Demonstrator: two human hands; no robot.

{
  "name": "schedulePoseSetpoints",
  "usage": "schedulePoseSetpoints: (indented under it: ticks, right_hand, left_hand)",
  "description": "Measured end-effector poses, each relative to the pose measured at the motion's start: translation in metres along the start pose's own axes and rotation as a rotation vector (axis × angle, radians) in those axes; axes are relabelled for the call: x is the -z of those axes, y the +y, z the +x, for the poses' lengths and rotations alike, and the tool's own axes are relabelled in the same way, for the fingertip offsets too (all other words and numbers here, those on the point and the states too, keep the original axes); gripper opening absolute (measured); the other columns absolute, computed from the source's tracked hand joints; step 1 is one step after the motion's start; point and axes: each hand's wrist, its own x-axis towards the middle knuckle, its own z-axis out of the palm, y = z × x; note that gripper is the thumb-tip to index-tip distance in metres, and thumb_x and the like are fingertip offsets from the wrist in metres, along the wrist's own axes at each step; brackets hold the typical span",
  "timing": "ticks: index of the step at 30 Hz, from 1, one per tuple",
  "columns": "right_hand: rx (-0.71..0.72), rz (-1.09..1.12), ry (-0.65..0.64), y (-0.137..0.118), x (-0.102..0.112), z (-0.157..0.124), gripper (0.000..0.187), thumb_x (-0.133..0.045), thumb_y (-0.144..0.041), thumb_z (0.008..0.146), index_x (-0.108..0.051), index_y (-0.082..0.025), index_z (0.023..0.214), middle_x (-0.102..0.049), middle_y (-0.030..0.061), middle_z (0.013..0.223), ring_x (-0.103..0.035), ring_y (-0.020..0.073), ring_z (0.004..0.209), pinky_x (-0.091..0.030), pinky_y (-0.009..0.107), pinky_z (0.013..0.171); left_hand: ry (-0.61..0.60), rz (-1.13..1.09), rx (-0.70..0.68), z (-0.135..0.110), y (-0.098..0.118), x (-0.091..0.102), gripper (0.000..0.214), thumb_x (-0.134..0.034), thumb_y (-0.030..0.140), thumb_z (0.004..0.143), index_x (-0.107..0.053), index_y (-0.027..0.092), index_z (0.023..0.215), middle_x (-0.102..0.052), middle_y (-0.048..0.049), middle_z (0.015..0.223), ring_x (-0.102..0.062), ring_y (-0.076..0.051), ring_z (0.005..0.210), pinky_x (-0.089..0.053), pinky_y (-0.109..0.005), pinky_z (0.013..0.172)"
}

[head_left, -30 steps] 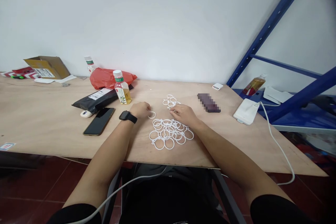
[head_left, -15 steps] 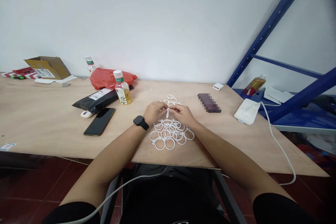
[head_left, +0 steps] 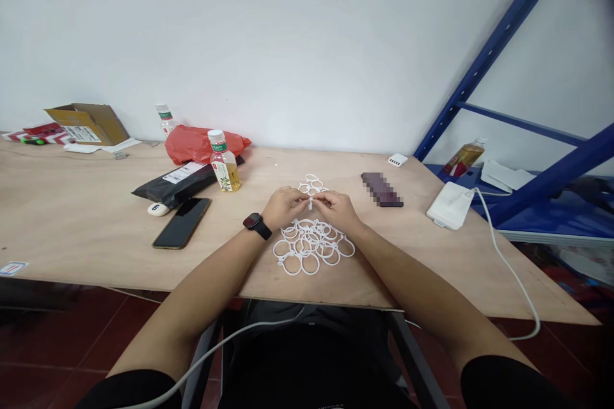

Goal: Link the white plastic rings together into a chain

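My left hand (head_left: 284, 206) and my right hand (head_left: 338, 211) meet over the middle of the wooden table, fingertips closed together. Between them they pinch a small white plastic ring (head_left: 310, 205), seen nearly edge-on and mostly covered by the fingers. A pile of thin white rings (head_left: 314, 244) with little clasp-like knobs lies just below my hands, many of them overlapping. More white rings (head_left: 311, 180) lie right beyond my fingertips, partly hidden. On my left wrist sits a black smartwatch (head_left: 258, 225).
To the left on the table (head_left: 235, 172) are a phone (head_left: 181, 223), a black parcel (head_left: 175, 188), a red bag (head_left: 192, 144) and a drink bottle (head_left: 224, 163). A pixelated dark object (head_left: 381, 189) and a white power adapter (head_left: 449, 206) with a cable lie right.
My fingertips have shifted slightly right and closed further round the small white ring, which hangs less far below them. The piles have stayed put.
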Motion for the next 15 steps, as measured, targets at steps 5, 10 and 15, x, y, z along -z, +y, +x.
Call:
schedulePoseSetpoints:
  ticks: [5, 10, 15]
  right_hand:
    - [0.084, -0.050, -0.003, -0.004, 0.001, -0.002, 0.013, -0.060, -0.022, 0.087, -0.073, -0.021, 0.091, -0.073, 0.0027, 0.081, -0.065, 0.0159, 0.070, -0.050, 0.027, 0.067]
    - [0.139, -0.123, 0.052, -0.005, -0.001, -0.003, 0.014, -0.058, -0.025, 0.089, -0.071, -0.021, 0.090, -0.073, 0.0031, 0.081, -0.066, 0.0168, 0.073, -0.051, 0.028, 0.069]
    - [0.261, -0.333, 0.107, 0.009, 0.006, 0.003, 0.020, -0.052, -0.025, 0.093, -0.070, -0.021, 0.099, -0.074, 0.0063, 0.093, -0.067, 0.0201, 0.088, -0.050, 0.033, 0.081]
  left_hand:
    - [-0.008, 0.054, 0.037, -0.001, 0.003, -0.001, 0.020, -0.057, 0.032, 0.090, -0.072, 0.020, 0.087, -0.074, -0.0042, 0.083, -0.064, -0.017, 0.077, -0.046, -0.032, 0.079]
    - [0.002, 0.119, 0.099, 0.001, 0.006, -0.004, 0.019, -0.058, 0.032, 0.089, -0.072, 0.021, 0.083, -0.073, -0.0019, 0.080, -0.065, -0.017, 0.078, -0.043, -0.035, 0.085]
    - [0.031, 0.081, 0.122, 0.005, 0.000, 0.003, 0.021, -0.056, 0.034, 0.090, -0.072, 0.020, 0.090, -0.073, -0.0031, 0.084, -0.064, -0.016, 0.079, -0.045, -0.032, 0.082]
